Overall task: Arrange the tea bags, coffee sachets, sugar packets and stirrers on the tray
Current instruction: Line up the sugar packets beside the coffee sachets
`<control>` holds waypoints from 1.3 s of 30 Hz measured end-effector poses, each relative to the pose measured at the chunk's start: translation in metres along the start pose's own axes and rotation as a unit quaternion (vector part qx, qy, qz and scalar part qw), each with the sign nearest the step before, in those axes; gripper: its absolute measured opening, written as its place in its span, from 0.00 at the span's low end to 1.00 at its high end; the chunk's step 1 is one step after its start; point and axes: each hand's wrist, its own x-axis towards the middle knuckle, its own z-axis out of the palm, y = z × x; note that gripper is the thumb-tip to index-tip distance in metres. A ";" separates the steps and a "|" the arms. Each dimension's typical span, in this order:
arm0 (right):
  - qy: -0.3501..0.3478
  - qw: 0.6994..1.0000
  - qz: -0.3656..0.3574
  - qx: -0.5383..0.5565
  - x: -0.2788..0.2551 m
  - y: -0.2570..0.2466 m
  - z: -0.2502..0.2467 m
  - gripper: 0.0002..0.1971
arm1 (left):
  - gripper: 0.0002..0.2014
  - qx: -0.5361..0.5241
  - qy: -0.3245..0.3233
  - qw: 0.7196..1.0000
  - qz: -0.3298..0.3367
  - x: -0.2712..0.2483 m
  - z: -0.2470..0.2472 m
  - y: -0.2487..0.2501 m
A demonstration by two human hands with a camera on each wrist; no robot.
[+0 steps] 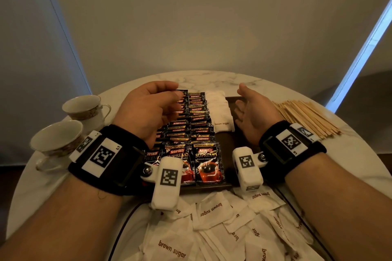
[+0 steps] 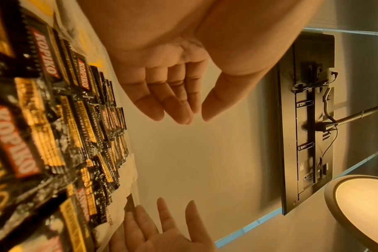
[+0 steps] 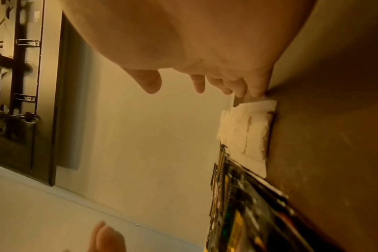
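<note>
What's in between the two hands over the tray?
Between the left hand and the right hand lie rows of overlapping coffee sachets and a white stack of brown sugar packets, on the dark tray. The head view shows this best.

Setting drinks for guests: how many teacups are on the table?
2. One teacup stands at the table's left edge; the nearer teacup sits just in front of it, partly behind the left wrist. None seem hidden.

Both hands raised, fingers relaxed: left hand [image 1: 148, 110], right hand [image 1: 254, 114].
</note>
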 end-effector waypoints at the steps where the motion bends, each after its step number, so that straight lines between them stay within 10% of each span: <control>1: 0.015 1.000 -0.008 -0.004 0.003 -0.003 -0.001 0.35 | 0.08 0.000 0.000 1.000 0.000 0.000 0.000 0.000; 18: -0.008 0.999 0.002 -0.039 0.046 -0.020 0.009 0.34 | 0.08 -0.019 0.010 1.000 -0.015 0.008 -0.007 0.001; 24: 0.026 0.976 -0.083 -0.200 0.015 -0.038 0.022 0.28 | 0.08 -0.040 0.033 0.998 -0.036 -0.001 -0.009 0.008; 32: -0.134 0.822 -0.201 -0.515 -0.098 -0.054 0.058 0.16 | 0.09 0.202 -0.089 0.975 -0.007 -0.082 -0.030 0.017; 39: -0.315 0.549 -0.141 -0.761 -0.180 -0.001 0.080 0.33 | 0.24 0.463 -0.203 0.840 -0.196 -0.151 -0.071 0.020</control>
